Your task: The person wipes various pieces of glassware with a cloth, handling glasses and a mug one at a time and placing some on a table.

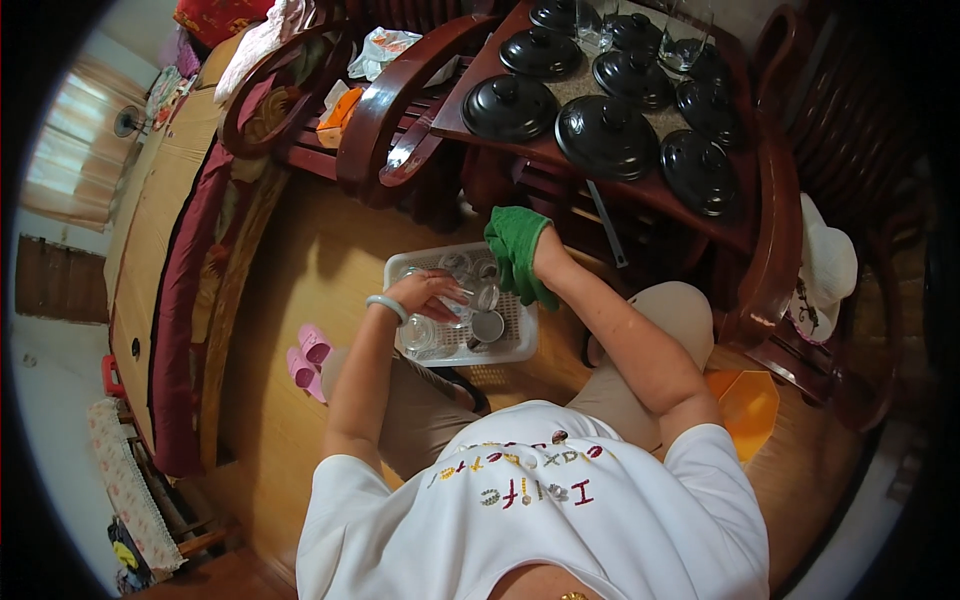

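Forearms (355, 390) of the person stretch forward; the left hand (430, 293) is palm-down, fingers partly extended and slightly bent, over clear glasses (418, 335) inside the white plastic basket (515, 330). Whether these fingers grip a glass, I cannot tell, because transparent walls overlap there. The right hand (530, 252) is covered by a green cloth (505, 235) at the basket's far right corner, so how far it is open, or if it holds something beneath, cannot be told. The basket stands on the wood-coloured floor (290, 260), which lies open toward its left; the table (540, 158) edge, with black lids (605, 135) above, bounds the far side.
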